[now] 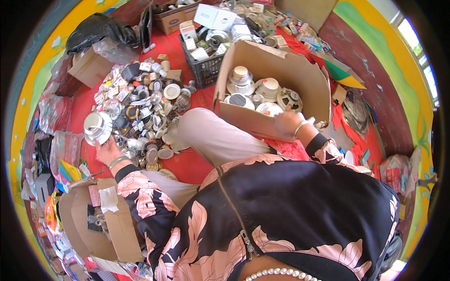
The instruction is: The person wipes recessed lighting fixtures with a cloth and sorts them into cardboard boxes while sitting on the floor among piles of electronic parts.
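At the far left, my left hand (108, 152) grips a white round downlight (98, 126) by its lower side. Beside it spreads a large heap of small lamp parts, rings and spotlights (145, 107) on a red cloth. My right hand (288, 124) is at the near rim of a big cardboard box (246, 121), smeared by motion, so its fingers cannot be read. Inside that box lie several large round downlights; one pale downlight (270, 108) sits close to my right hand, and another downlight (268, 87) stands behind it.
A dark plastic crate (205, 75) full of fixtures stands behind the box. An open cardboard carton (123, 232) is at the lower left. A carton (91, 68) with a black bag (99, 33) stands at the back left. My knee (206, 131) rises between heap and box.
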The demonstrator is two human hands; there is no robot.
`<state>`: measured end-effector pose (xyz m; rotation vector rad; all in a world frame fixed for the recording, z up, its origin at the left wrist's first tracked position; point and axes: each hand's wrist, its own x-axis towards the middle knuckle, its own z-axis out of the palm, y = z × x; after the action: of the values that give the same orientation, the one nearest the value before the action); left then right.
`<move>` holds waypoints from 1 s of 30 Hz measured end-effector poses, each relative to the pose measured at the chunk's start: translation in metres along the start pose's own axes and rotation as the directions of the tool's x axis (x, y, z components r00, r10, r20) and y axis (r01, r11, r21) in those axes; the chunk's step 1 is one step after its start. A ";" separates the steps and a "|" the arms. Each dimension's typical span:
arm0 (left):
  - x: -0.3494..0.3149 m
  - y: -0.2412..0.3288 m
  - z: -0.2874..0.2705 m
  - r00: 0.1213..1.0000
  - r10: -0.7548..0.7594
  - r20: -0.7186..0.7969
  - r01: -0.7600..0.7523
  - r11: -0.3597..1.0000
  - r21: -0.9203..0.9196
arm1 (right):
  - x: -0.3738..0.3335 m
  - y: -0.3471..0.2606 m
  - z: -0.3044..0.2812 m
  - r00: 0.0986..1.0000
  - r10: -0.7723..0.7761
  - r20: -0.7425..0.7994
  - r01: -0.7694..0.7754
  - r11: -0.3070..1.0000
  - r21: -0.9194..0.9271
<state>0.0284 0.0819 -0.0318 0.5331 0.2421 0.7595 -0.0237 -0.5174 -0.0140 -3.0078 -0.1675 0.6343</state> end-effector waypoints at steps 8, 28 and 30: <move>-0.012 -0.014 0.016 0.993 -0.061 0.103 0.076 0.986 -0.148 | 0.061 0.034 -0.006 0.860 -0.485 0.157 0.505 0.855 -0.122; -0.073 -0.031 0.058 0.909 -0.207 0.362 0.138 0.969 0.207 | 0.068 -0.359 -0.138 0.519 -0.481 -0.707 0.853 0.341 0.395; -0.084 -0.031 0.069 0.915 -0.211 0.344 0.150 0.969 0.195 | 0.075 -0.372 -0.119 0.350 -0.606 -0.715 0.865 0.502 -0.002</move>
<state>0.0141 -0.0217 0.0114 0.7863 0.0081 0.4494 0.0582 -0.1441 0.0961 -2.1434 -1.1600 -0.4404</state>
